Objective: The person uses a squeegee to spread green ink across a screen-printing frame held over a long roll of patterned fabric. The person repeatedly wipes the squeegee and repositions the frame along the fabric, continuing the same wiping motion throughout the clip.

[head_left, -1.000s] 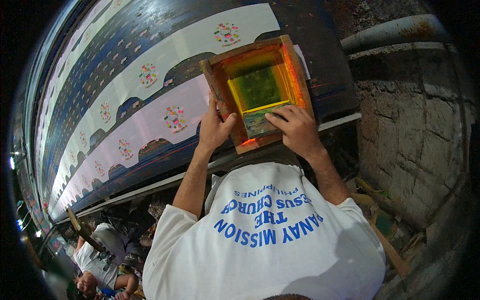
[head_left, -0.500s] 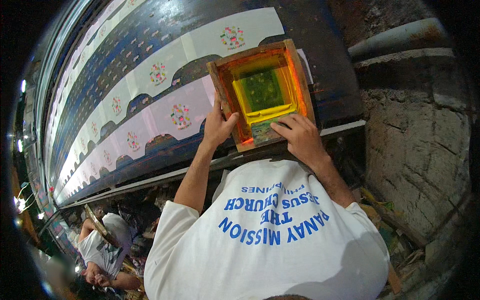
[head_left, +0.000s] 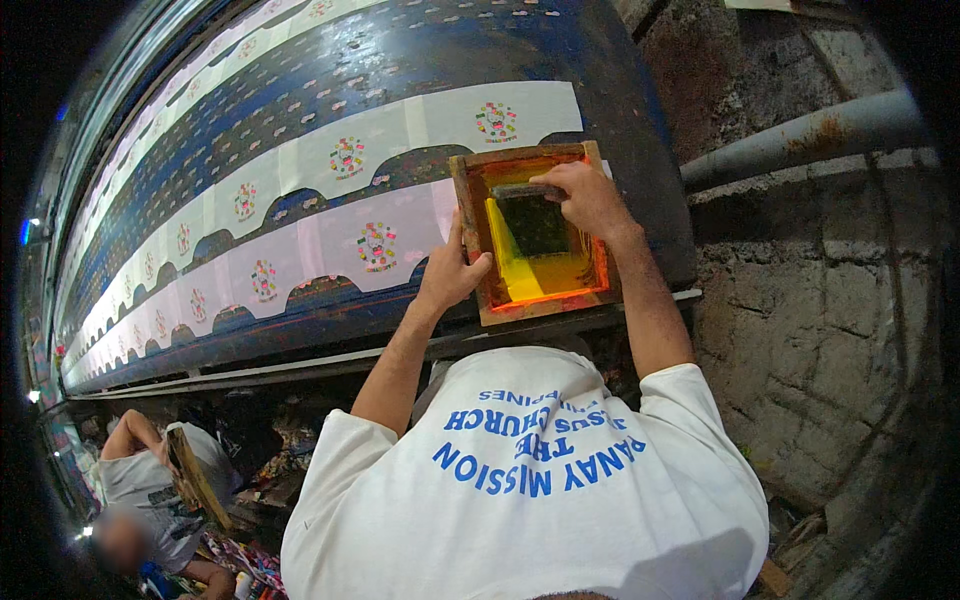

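Note:
A wooden screen printing frame [head_left: 466, 212], lined inside with orange, lies at the right end of the printing table, over the end of the near fabric row. My left hand [head_left: 449, 275] grips its left side, fingers along the outside and thumb over the edge. Inside, at the far end, my right hand [head_left: 592, 203] is closed on a squeegee [head_left: 518, 189], its blade partly hidden by my fingers. Yellow ink [head_left: 508, 262] lines the left and near parts of the screen, around a dark square of mesh [head_left: 538, 226].
Pale fabric strips [head_left: 330, 240] with scalloped edges and small colourful prints lie in rows along the long dark table [head_left: 420, 60]. A rusty pipe [head_left: 800, 140] and a rough block wall [head_left: 800, 330] stand at the right. Another person [head_left: 180, 470] is at lower left, beside a wooden frame.
My right hand has pushed the squeegee from the near end of the screen to its far end. My left hand stays on the frame. The whole view has shifted somewhat.

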The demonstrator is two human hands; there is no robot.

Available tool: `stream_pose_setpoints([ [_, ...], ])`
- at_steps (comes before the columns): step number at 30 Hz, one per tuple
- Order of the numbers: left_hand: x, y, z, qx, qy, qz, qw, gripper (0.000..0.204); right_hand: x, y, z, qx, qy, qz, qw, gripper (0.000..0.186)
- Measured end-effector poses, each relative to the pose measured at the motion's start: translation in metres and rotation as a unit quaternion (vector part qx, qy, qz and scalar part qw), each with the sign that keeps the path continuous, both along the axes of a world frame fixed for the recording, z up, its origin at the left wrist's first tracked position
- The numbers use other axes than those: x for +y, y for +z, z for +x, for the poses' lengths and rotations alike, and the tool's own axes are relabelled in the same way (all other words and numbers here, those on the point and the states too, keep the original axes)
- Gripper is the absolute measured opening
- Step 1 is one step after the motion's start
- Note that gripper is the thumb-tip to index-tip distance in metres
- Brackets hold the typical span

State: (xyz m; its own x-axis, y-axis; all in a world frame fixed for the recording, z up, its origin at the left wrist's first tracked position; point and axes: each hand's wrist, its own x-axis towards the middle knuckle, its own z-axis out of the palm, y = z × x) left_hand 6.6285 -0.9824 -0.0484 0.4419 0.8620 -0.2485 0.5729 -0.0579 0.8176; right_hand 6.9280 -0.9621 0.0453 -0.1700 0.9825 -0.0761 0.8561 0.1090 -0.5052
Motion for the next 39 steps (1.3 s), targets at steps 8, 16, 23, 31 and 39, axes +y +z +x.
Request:
stream_pose_setpoints([
  [8, 0.000, 0.006, 0.004, -0.018, -0.011, -0.012, 1.000, 0.109, -0.018, -0.011, 0.004, -0.004, 0.021, 0.030, 0.999, 0.058],
  [16, -0.005, -0.021, 0.006, -0.002, -0.007, 0.024, 1.000, 0.111, -0.134, -0.005, -0.027, -0.023, -0.004, 0.024, 0.999, 0.064],
  [23, -0.006, 0.003, 0.003, 0.008, 0.009, 0.019, 1.000, 0.110, -0.141, 0.016, -0.001, -0.035, 0.065, -0.037, 0.997, 0.066],
  [31, -0.018, 0.045, 0.070, 0.059, 0.068, 0.038, 0.995, 0.110, -0.148, 0.029, 0.131, 0.145, 0.030, 0.007, 0.989, 0.083],
  [39, -0.052, 0.026, 0.277, -0.057, 0.101, 0.066, 0.991, 0.106, -0.155, -0.046, 0.340, 0.562, -0.216, -0.069, 0.796, 0.095],
])
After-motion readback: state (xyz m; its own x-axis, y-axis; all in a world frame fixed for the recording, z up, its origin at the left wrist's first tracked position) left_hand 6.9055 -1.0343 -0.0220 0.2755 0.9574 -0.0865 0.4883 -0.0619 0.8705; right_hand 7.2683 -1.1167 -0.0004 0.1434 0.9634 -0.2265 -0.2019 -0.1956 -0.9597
